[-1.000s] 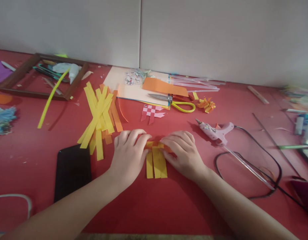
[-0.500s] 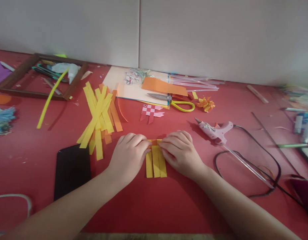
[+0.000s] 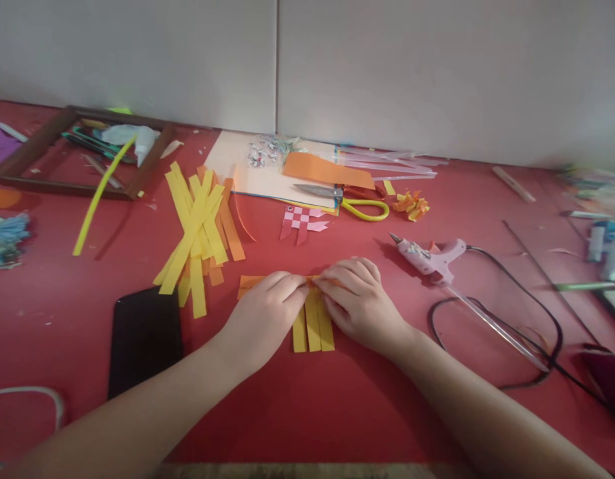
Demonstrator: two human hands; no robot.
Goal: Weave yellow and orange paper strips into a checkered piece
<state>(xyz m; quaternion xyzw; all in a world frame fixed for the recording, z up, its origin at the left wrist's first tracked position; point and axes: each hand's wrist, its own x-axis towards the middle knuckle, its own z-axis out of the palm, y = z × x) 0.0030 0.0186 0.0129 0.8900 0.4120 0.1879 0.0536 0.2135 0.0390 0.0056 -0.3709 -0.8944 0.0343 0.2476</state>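
Yellow strips [image 3: 314, 329] point nearward, orange strips [image 3: 248, 282] sideways

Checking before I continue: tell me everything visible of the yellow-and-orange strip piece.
The strip piece looks like paper. Three yellow strips lie side by side, ends toward the person; orange strips run crosswise, showing past the left hand. It rests on the red tabletop. That hand and the right hand grip its far end, largely hiding the crossing.
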